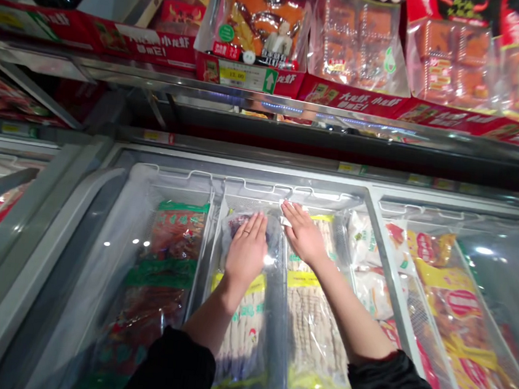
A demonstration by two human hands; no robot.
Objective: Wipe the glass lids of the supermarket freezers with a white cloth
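1. Shop freezer (248, 167), see-through lid (110, 241) on top.
2. White wipe or paper (285, 221), can't tell which: small, plain, mostly covered. It's on the lid under the right hand (301, 231), which lies flat, not clamped, probably to keep it pressed down.
3. Left hand (249, 243)'s flat too, fingers together, gripping nothing. Bracing the lean, I'd guess.
4. Yellow-edged packs (313, 324) sit below, green-edged ones (161, 274) separate, likely sorted by kind.
5. Red cartons (353, 99) line the shelf above.

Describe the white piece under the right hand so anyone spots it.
Find the clear grey-framed freezer lid. On it rests the right hand, partly covering a small white piece, perhaps cloth. Unlike the yellow-banded food packets below, it's atop the lid.
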